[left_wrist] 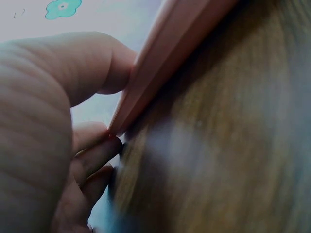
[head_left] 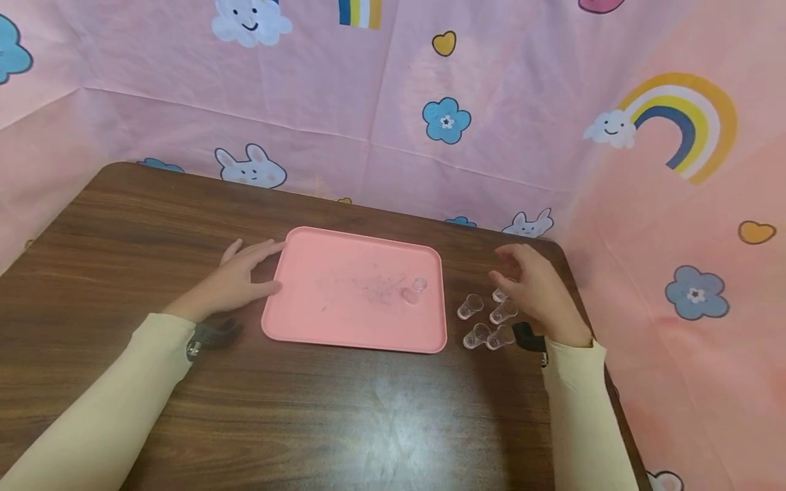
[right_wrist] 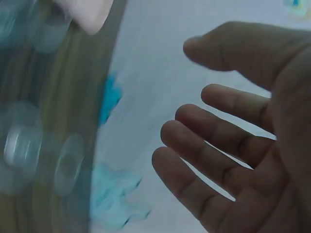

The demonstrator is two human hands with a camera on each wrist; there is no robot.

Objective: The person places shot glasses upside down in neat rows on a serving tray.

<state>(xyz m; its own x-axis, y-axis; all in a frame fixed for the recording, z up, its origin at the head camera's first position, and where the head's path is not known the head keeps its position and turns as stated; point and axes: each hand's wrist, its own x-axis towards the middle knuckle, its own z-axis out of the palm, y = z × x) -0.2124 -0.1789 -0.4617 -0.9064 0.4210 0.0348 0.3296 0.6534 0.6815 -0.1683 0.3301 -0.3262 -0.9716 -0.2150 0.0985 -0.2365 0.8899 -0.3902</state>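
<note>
A pink rectangular tray [head_left: 350, 320] lies on the wooden table. At its left edge is my left hand [head_left: 236, 276], thumb and fingertips touching the rim; the left wrist view shows the thumb [left_wrist: 112, 73] against the tray's side [left_wrist: 150, 68]. One small clear cup [head_left: 413, 293] stands on the tray's right part. To the right of the tray several more clear cups are grouped, among them a front one [head_left: 475, 336] and one nearer the tray [head_left: 470, 307]. Over the back of this group hovers my right hand [head_left: 534, 286], fingers loosely bent and apart, with nothing between them in the right wrist view.
The brown table [head_left: 307, 416] extends left and in front of the tray. A pink printed cloth [head_left: 344, 102] hangs behind the table and along its right side. Each wrist wears a dark strap, such as the left strap [head_left: 211, 335]. Light reflects off the table's front.
</note>
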